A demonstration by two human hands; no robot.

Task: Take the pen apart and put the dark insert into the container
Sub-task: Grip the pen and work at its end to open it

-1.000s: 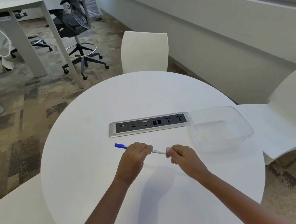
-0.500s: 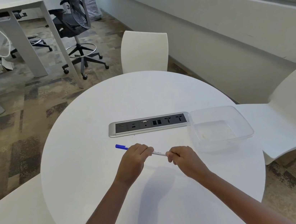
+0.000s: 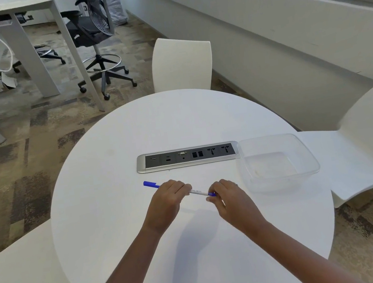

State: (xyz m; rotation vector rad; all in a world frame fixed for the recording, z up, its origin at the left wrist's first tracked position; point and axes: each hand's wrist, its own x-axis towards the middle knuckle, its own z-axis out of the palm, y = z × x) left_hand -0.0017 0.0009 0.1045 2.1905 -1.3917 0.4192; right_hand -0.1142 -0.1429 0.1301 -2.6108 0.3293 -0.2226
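Observation:
A white pen (image 3: 198,192) with a blue cap at its left end and a blue piece at its right end is held level over the round white table (image 3: 124,220). My left hand (image 3: 165,203) grips the barrel near the cap, whose blue tip sticks out to the left. My right hand (image 3: 229,198) pinches the blue right end with its fingertips. The clear plastic container (image 3: 278,161) stands to the right of my hands, with nothing in it. No dark insert shows.
A silver power and socket strip (image 3: 187,157) is set into the table behind my hands, touching the container's left rim. White chairs stand at the far side (image 3: 181,63), right (image 3: 358,142) and near left. A black office chair (image 3: 93,35) stands further back.
My right hand has slid a little to the right, so more of the white barrel and its blue end piece now show between my hands. My left hand has kept its place.

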